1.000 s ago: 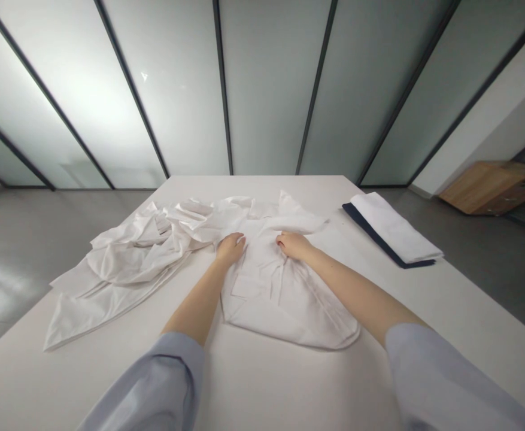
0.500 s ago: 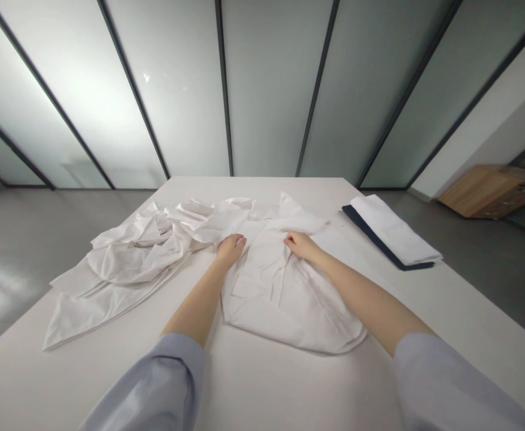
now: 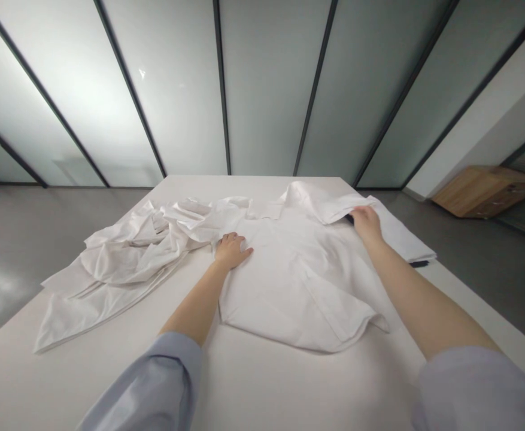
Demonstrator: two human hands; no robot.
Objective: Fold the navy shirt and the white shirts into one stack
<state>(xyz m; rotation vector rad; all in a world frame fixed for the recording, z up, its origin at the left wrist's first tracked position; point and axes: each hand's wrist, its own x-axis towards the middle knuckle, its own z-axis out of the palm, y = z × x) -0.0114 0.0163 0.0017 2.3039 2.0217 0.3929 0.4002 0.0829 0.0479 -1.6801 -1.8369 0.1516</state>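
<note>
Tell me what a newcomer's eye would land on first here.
A white shirt lies spread on the white table, the left hand flat on it and the right hand holding up its far edge. Bunched white fabric heaps to the left, and a folded white cloth sits at the far right.

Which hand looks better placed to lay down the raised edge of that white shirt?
Probably the right hand: it holds the raised edge of the white shirt, while the left hand lies flat farther away.
</note>
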